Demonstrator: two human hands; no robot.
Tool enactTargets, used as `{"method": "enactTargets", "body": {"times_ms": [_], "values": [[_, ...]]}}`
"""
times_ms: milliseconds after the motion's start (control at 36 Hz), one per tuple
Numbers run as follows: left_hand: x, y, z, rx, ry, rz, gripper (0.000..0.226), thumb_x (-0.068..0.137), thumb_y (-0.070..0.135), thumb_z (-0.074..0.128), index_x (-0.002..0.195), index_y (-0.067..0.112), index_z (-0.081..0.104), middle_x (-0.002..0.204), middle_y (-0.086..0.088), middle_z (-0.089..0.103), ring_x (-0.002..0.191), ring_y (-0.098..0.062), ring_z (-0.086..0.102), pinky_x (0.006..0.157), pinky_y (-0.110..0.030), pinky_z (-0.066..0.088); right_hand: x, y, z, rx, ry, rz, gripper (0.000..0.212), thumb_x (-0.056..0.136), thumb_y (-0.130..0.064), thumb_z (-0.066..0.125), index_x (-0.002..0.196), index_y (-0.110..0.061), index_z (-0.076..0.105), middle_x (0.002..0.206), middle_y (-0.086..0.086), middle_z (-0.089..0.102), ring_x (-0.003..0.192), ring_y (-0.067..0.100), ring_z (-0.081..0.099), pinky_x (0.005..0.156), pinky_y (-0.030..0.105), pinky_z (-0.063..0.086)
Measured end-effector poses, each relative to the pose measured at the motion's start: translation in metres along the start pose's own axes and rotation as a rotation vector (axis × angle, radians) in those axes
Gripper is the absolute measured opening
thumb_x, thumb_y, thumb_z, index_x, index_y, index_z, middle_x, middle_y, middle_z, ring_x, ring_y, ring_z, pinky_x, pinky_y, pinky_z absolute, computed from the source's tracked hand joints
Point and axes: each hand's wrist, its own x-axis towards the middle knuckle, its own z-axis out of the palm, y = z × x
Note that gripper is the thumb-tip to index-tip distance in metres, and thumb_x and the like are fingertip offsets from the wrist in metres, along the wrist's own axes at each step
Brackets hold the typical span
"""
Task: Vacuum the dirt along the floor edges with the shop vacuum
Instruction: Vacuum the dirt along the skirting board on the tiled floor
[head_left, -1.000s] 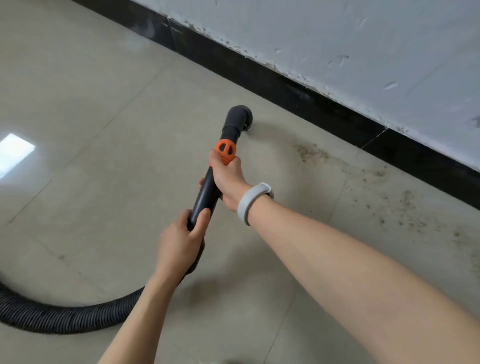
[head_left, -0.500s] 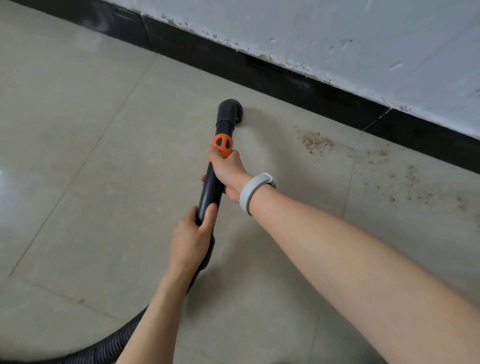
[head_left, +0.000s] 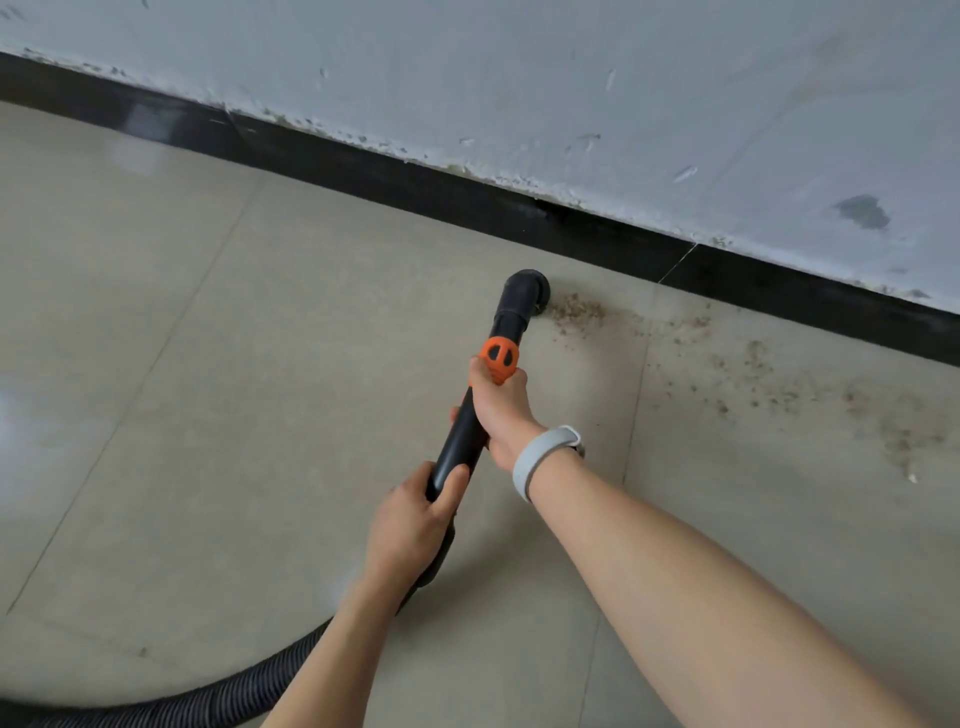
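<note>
My right hand (head_left: 501, 410) grips the black wand (head_left: 470, 415) just below its orange collar (head_left: 500, 357); my left hand (head_left: 410, 525) grips it lower, where the ribbed hose (head_left: 197, 704) begins. The nozzle (head_left: 525, 291) sits on the floor (head_left: 208, 415) at the edge of the dirt (head_left: 576, 312), near the black baseboard (head_left: 467, 202).

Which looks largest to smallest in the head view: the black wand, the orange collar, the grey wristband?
1. black wand, clearly the longest.
2. and 3. grey wristband and orange collar: they look close in size, and the wristband is nearer to the camera, so I would not rank these two.
</note>
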Motion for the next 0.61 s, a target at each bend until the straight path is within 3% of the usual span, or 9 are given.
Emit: {"method": "enactTargets", "body": {"times_ms": [222, 278, 611], "values": [[-0.004, 0.013, 0.03, 0.158, -0.005, 0.06, 0.046, 0.091, 0.055, 0.044, 0.079, 0.012, 0.054, 0.069, -0.003, 0.068, 0.066, -0.024, 0.064, 0.066, -0.04, 0.049, 0.002, 0.004, -0.045, 0.068, 0.001, 0.032, 0.04, 0.098, -0.033, 0.048, 0.13, -0.014, 0.032, 0.087, 0.004, 0.05, 0.069, 0.021, 0.059, 0.084, 0.043, 0.055], [-0.006, 0.017, 0.038, 0.166, -0.001, 0.075, 0.049, 0.087, 0.059, 0.04, 0.079, 0.013, 0.054, 0.069, -0.002, 0.068, 0.065, -0.023, 0.064, 0.065, -0.039, 0.049, 0.004, 0.004, -0.057, 0.075, -0.001, 0.03, 0.04, 0.098, -0.033, 0.048, 0.13, -0.015, 0.032, 0.088, 0.004, 0.051, 0.07, 0.021, 0.06, 0.086, 0.043, 0.056], [-0.021, 0.049, 0.07, 0.267, -0.043, 0.129, 0.046, 0.094, 0.052, 0.043, 0.082, 0.01, 0.057, 0.069, -0.003, 0.069, 0.069, -0.023, 0.066, 0.071, -0.041, 0.052, 0.002, 0.005, -0.116, 0.155, 0.025, 0.047, 0.046, 0.099, -0.035, 0.049, 0.136, -0.013, 0.033, 0.093, 0.006, 0.053, 0.07, 0.022, 0.061, 0.078, 0.039, 0.056]]}}
